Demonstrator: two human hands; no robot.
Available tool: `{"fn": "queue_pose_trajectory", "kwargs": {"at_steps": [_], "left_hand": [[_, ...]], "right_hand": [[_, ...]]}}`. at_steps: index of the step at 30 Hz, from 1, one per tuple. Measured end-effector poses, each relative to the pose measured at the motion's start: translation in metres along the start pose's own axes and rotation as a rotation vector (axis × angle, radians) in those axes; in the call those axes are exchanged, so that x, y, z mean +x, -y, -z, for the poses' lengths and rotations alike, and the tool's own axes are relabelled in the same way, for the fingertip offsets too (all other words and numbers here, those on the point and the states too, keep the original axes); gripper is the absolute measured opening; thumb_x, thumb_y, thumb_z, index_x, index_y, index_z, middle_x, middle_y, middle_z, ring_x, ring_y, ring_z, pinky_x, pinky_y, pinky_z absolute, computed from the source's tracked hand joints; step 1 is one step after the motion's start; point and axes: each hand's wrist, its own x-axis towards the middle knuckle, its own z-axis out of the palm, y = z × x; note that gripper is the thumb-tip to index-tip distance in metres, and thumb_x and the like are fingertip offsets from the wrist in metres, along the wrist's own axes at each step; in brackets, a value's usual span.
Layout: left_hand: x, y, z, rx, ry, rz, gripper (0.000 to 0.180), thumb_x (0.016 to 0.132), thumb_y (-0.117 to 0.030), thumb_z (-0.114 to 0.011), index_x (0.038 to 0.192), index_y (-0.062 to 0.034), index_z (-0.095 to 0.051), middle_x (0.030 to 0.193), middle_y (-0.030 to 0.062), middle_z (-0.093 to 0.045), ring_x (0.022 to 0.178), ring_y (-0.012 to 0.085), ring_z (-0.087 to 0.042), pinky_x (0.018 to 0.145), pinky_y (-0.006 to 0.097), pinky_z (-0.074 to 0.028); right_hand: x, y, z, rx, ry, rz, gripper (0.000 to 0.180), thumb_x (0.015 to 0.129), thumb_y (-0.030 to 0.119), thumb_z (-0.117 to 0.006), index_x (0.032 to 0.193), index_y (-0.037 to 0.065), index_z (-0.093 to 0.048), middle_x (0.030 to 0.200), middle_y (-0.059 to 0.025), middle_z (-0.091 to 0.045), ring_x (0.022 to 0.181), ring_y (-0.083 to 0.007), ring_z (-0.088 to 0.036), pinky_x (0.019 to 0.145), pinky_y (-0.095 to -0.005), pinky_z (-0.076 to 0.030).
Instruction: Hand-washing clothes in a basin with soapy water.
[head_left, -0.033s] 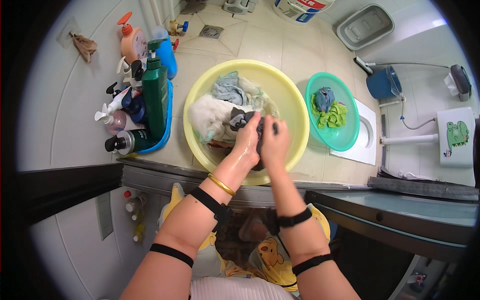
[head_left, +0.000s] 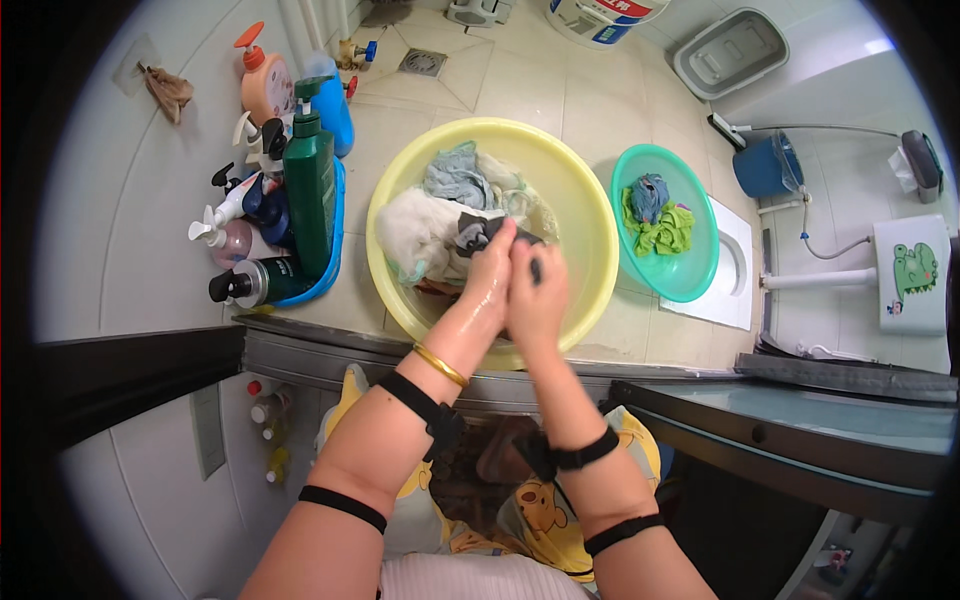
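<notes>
Over a pale yellow basin (head_left: 583, 215), my left hand (head_left: 490, 272) and my right hand (head_left: 537, 300) are closed together on a dark grey wet cloth (head_left: 474, 234). Part of the cloth hangs out beyond my left fingers; a bit of dark fabric pokes out of my right fist. Below, a white cloth (head_left: 415, 235) and a blue-grey cloth (head_left: 458, 180) lie heaped in the basin's left half. The basin's near bottom is hidden behind my wrists.
Right of it stands a green basin (head_left: 690, 268) holding a lime-green cloth (head_left: 664, 234) and a blue cloth (head_left: 650, 195). A blue tray (head_left: 338, 225) of pump bottles stands at left. A dark door track (head_left: 320, 352) crosses in front; a squat toilet (head_left: 738, 262) lies right.
Both hands have shifted slightly left, with my right hand now pressed closer to the left. The dark grey cloth is still in them.
</notes>
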Motion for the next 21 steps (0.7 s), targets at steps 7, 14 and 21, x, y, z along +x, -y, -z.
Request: {"fn": "queue_pose_trajectory", "kwargs": {"at_steps": [7, 14, 21], "left_hand": [[0.003, 0.001, -0.007, -0.020, 0.128, -0.008, 0.025, 0.089, -0.034, -0.059, 0.074, -0.0147, -0.055, 0.062, -0.0035, -0.052, 0.055, 0.0094, -0.051, 0.055, 0.024, -0.044], [-0.011, -0.018, -0.012, -0.144, 0.341, -0.106, 0.051, 0.086, -0.053, -0.053, 0.100, -0.0043, -0.056, 0.094, 0.0101, -0.062, 0.087, 0.0223, -0.060, 0.081, 0.036, -0.049], [0.042, -0.054, 0.052, -0.146, 0.257, 0.008, 0.033, 0.085, -0.035, -0.061, 0.097, -0.0048, -0.056, 0.075, 0.0039, -0.060, 0.064, 0.0139, -0.058, 0.054, 0.026, -0.049]], "right_hand": [[0.048, -0.061, 0.034, -0.218, 0.259, -0.041, 0.025, 0.085, 0.024, -0.060, 0.099, 0.003, -0.063, 0.090, -0.0149, -0.062, 0.074, -0.0235, -0.059, 0.066, -0.0371, -0.043], [0.008, -0.005, 0.035, 0.238, 0.305, 0.161, 0.044, 0.085, 0.006, -0.054, 0.129, 0.005, -0.047, 0.109, -0.0116, -0.058, 0.106, -0.0226, -0.053, 0.095, -0.0317, -0.037], [-0.049, 0.047, 0.043, 0.088, 0.359, 0.322, 0.027, 0.065, 0.003, -0.054, 0.092, 0.001, -0.059, 0.082, -0.0135, -0.053, 0.082, -0.0282, -0.054, 0.076, -0.0351, -0.042]]}}
